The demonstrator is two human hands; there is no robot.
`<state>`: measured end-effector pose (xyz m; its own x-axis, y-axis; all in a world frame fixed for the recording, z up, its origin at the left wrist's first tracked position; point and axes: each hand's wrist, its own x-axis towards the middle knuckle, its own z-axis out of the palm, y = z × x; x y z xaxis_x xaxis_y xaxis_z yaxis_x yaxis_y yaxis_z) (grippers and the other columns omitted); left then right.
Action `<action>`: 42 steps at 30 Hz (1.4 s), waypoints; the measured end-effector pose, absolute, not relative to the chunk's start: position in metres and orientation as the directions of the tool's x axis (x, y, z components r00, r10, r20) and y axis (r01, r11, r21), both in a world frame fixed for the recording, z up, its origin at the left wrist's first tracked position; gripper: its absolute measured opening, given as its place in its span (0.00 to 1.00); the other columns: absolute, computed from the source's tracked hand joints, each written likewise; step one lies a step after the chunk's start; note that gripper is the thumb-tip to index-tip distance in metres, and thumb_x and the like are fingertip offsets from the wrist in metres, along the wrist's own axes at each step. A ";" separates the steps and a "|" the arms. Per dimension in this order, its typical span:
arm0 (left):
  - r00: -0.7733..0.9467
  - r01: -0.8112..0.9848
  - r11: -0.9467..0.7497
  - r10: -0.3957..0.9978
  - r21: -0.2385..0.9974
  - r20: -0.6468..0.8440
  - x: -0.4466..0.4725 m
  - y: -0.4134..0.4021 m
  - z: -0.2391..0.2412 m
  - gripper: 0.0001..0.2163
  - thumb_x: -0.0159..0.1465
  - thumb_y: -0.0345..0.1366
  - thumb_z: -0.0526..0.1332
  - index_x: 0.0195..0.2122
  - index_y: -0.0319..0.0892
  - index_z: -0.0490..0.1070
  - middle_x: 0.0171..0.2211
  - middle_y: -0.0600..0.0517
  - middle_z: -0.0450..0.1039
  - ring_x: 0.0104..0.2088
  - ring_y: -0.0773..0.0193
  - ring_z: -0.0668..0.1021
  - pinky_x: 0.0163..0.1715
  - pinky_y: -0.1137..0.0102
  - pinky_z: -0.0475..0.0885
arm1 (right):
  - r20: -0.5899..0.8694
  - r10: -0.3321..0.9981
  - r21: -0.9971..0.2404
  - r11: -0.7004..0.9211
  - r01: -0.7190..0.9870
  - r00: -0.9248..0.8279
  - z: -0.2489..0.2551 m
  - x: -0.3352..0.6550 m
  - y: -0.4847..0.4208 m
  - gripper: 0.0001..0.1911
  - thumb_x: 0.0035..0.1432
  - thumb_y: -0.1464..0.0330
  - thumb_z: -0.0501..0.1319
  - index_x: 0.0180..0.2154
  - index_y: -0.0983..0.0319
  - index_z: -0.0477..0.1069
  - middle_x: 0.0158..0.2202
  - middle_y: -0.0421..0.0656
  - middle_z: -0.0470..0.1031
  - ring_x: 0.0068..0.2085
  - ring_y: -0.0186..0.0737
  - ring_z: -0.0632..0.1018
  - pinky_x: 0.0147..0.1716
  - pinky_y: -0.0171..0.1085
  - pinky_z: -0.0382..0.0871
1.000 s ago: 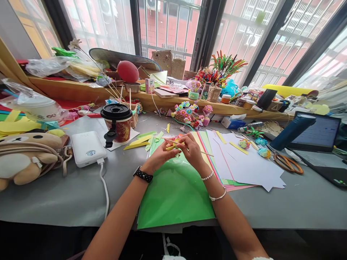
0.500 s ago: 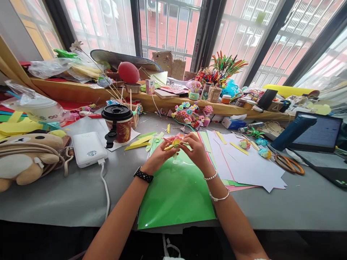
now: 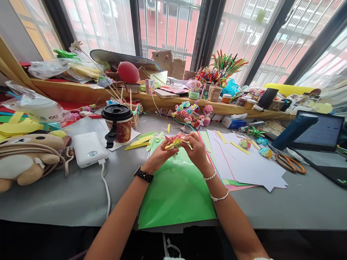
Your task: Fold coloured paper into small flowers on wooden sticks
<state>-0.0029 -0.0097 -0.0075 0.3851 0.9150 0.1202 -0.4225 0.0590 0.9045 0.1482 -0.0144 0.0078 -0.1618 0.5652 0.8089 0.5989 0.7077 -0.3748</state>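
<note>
Both my hands meet over the glossy green sheet (image 3: 176,191) on the grey table. My left hand (image 3: 159,156), with a black watch on its wrist, pinches a small pink and yellow paper flower (image 3: 175,141) from the left. My right hand (image 3: 196,150), with bead bracelets on its wrist, pinches the same flower from the right, fingers curled. A thin stick lies hidden between the fingers, if it is still there.
A lidded paper cup (image 3: 117,122) and a white power bank (image 3: 88,148) stand to the left, beside a plush bear (image 3: 24,155). White and coloured sheets (image 3: 244,162), scissors (image 3: 290,162), a blue bottle (image 3: 294,130) and a laptop (image 3: 320,135) lie right. The sill behind is crowded with craft items.
A thin stick that lay across my fingers a second ago is no longer visible. The pink and yellow flower has come up between both hands, which drew slightly closer together.
</note>
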 end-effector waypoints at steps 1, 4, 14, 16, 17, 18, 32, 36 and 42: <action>0.383 -0.419 0.056 0.916 0.906 0.121 -0.003 -0.010 -0.008 0.22 0.46 0.31 0.66 0.44 0.46 0.66 0.37 0.54 0.70 0.28 0.73 0.70 0.33 0.75 0.65 | 0.809 0.566 -0.378 0.707 0.597 -0.159 0.008 0.148 -0.014 0.05 0.55 0.66 0.56 0.29 0.59 0.67 0.31 0.43 0.68 0.37 0.38 0.72 0.33 0.36 0.67; 0.366 -0.419 0.049 0.923 0.907 0.119 -0.002 -0.010 -0.008 0.25 0.46 0.31 0.66 0.46 0.46 0.64 0.41 0.52 0.69 0.30 0.71 0.71 0.35 0.73 0.66 | 0.802 0.571 -0.390 0.721 0.573 -0.173 0.008 0.149 -0.013 0.05 0.54 0.66 0.57 0.29 0.60 0.68 0.31 0.43 0.68 0.35 0.37 0.72 0.32 0.35 0.67; 0.390 -0.464 0.050 0.908 0.885 0.153 -0.004 -0.010 -0.009 0.23 0.48 0.29 0.65 0.45 0.47 0.63 0.40 0.53 0.70 0.36 0.65 0.74 0.38 0.70 0.66 | 0.767 0.626 -0.465 0.691 0.553 -0.138 0.024 0.167 -0.017 0.10 0.51 0.63 0.60 0.34 0.62 0.70 0.32 0.43 0.68 0.35 0.36 0.71 0.33 0.34 0.67; 0.397 -0.463 0.052 0.905 0.885 0.154 -0.004 -0.010 -0.009 0.23 0.48 0.29 0.65 0.45 0.47 0.64 0.39 0.53 0.71 0.35 0.66 0.74 0.38 0.70 0.66 | 0.761 0.621 -0.444 0.711 0.545 -0.190 0.022 0.165 -0.016 0.11 0.50 0.62 0.61 0.35 0.61 0.71 0.33 0.43 0.68 0.34 0.36 0.72 0.33 0.34 0.67; 0.393 -0.464 0.054 0.907 0.884 0.150 -0.004 -0.010 -0.010 0.22 0.48 0.29 0.66 0.44 0.46 0.64 0.39 0.53 0.71 0.35 0.66 0.74 0.37 0.71 0.66 | 0.762 0.614 -0.435 0.722 0.538 -0.207 0.020 0.164 -0.016 0.11 0.50 0.63 0.60 0.35 0.61 0.71 0.32 0.43 0.69 0.34 0.35 0.72 0.32 0.34 0.67; 0.385 -0.465 0.057 0.912 0.884 0.144 -0.003 -0.010 -0.010 0.21 0.47 0.29 0.66 0.43 0.45 0.65 0.38 0.53 0.71 0.35 0.66 0.74 0.36 0.71 0.67 | 0.762 0.608 -0.429 0.730 0.532 -0.221 0.018 0.163 -0.015 0.10 0.51 0.63 0.60 0.35 0.61 0.71 0.32 0.43 0.69 0.34 0.35 0.72 0.32 0.33 0.67; 0.309 -0.484 0.092 0.948 0.870 0.072 -0.004 -0.010 -0.003 0.17 0.43 0.33 0.68 0.35 0.40 0.69 0.33 0.53 0.73 0.32 0.68 0.75 0.35 0.72 0.67 | 0.706 0.678 -0.513 0.687 0.515 -0.202 0.026 0.170 -0.016 0.10 0.52 0.63 0.58 0.28 0.63 0.71 0.27 0.41 0.68 0.29 0.33 0.70 0.28 0.32 0.63; 0.240 -0.477 0.062 0.969 0.877 0.062 -0.006 -0.008 -0.004 0.16 0.43 0.35 0.67 0.34 0.41 0.70 0.32 0.53 0.72 0.32 0.68 0.74 0.29 0.76 0.66 | 0.654 0.703 -0.483 0.673 0.560 -0.281 0.025 0.174 -0.014 0.10 0.50 0.62 0.60 0.28 0.63 0.70 0.27 0.41 0.68 0.28 0.33 0.69 0.27 0.31 0.62; 0.218 -0.508 0.057 0.974 0.860 0.064 -0.005 -0.010 -0.001 0.14 0.46 0.35 0.66 0.36 0.42 0.70 0.37 0.53 0.71 0.37 0.67 0.72 0.35 0.75 0.67 | 0.646 0.681 -0.390 0.684 0.617 -0.346 0.017 0.169 -0.011 0.10 0.51 0.65 0.60 0.36 0.63 0.69 0.33 0.43 0.70 0.30 0.34 0.71 0.27 0.32 0.64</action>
<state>-0.0049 -0.0096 -0.0008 0.2179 0.9739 0.0636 -0.5078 0.0574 0.8596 0.1694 -0.0110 0.0174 -0.3456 0.6806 0.6460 0.6165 0.6837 -0.3905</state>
